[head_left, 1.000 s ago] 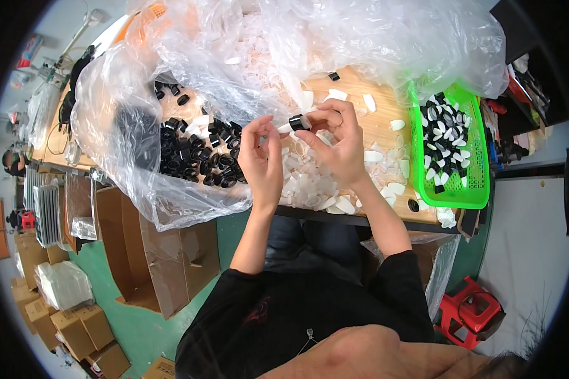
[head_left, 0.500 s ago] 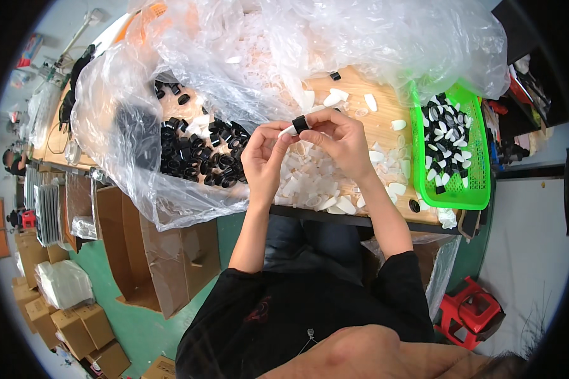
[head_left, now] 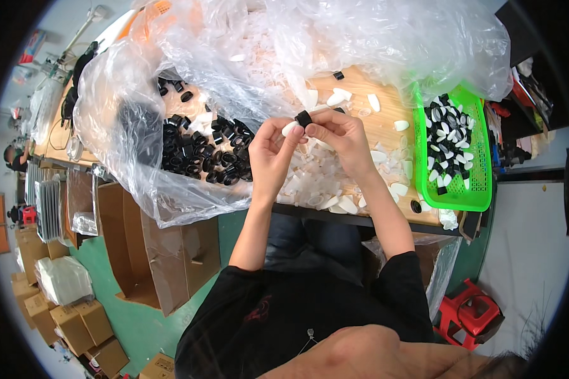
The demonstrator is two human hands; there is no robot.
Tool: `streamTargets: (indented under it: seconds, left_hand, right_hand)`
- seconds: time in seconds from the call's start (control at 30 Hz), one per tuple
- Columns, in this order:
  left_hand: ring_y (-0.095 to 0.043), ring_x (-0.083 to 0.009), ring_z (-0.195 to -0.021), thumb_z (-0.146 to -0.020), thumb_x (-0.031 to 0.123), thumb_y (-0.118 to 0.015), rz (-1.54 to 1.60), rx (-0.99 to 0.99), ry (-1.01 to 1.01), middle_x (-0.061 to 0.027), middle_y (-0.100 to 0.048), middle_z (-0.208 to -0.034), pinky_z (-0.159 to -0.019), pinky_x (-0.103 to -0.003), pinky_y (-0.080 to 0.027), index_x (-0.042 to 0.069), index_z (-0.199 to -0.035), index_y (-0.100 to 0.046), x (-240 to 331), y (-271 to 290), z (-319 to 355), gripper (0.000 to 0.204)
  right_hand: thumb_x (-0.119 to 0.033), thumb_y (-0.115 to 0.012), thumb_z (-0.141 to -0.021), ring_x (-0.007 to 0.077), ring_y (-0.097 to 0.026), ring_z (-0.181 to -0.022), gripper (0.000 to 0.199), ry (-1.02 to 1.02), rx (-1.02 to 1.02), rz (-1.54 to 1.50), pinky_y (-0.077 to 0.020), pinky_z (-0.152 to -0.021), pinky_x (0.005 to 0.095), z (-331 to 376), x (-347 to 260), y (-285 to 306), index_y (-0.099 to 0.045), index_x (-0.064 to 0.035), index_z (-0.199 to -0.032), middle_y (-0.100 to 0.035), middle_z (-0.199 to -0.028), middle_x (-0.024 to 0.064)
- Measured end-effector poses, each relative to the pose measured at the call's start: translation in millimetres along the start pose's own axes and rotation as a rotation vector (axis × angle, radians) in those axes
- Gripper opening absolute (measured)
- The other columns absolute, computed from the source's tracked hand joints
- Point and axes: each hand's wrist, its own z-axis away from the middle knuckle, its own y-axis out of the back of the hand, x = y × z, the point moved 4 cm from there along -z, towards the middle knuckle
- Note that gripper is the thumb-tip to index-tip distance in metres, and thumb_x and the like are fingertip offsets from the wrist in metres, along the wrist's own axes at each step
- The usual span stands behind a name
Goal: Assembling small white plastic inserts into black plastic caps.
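Both hands meet over the near middle of the table. Between the thumb and fingers of my left hand point(head_left: 271, 151) is a small white rounded plastic piece point(head_left: 289, 129). My right hand point(head_left: 339, 140) pinches a black plastic ring point(head_left: 303, 119) that sits against the white piece's end; how far one goes into the other is hidden by the fingers. A heap of black rings point(head_left: 205, 151) lies left of my left hand, partly on clear plastic film. Under and beside my hands spreads a pile of translucent and white pieces point(head_left: 306, 183).
On the right stands a green basket point(head_left: 458, 201) with joined black and white pieces in it. Crumpled clear plastic bags point(head_left: 385, 44) cover the table's far side and left edge. An open cardboard box point(head_left: 177, 259) is on the floor at left, a red stool point(head_left: 471, 312) at lower right.
The white piece and the black ring have turned a little in my fingers, and the white piece's broad face shows more. Both hands remain close together in nearly the same place.
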Motion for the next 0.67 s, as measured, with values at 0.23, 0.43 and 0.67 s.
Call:
streamTargets:
  seconds: [0.23,0.43,0.67]
  left_hand:
    - [-0.066,-0.0148,-0.086,-0.095,0.002,-0.060,0.023,0.093,-0.038,-0.0113,-0.066,-0.095,-0.079,-0.027,-0.057,-0.007,-0.091,-0.059,11.6,-6.7,2.2,0.010]
    - [-0.067,-0.0165,-0.089,-0.096,0.002,-0.057,0.055,0.089,-0.046,-0.0141,-0.066,-0.101,-0.083,-0.031,-0.058,-0.008,-0.093,-0.058,12.3,-5.1,3.6,0.011]
    - [-0.067,-0.0182,-0.092,-0.098,0.007,-0.057,-0.026,-0.010,0.018,-0.0143,-0.066,-0.103,-0.082,-0.032,-0.058,-0.005,-0.106,-0.057,8.0,1.6,-1.8,0.015]
  right_hand:
    - [-0.002,-0.071,-0.085,0.0107,-0.064,-0.083,0.013,0.046,0.052,0.007,-0.0511,-0.078,0.0243,-0.2,-4.5,-2.3,-0.068,0.0031,-0.097,-0.068,-0.091,0.0047]
    - [-0.001,-0.070,-0.085,0.0105,-0.063,-0.088,0.012,0.064,0.047,0.003,-0.0503,-0.079,0.0237,0.1,-4.9,-1.5,-0.069,0.0030,-0.096,-0.066,-0.098,0.0053]
    - [0.000,-0.070,-0.085,0.0128,-0.063,-0.090,0.011,0.003,0.037,0.020,-0.0504,-0.083,0.0256,-0.6,-3.7,2.0,-0.070,0.0022,-0.095,-0.066,-0.102,0.0057]
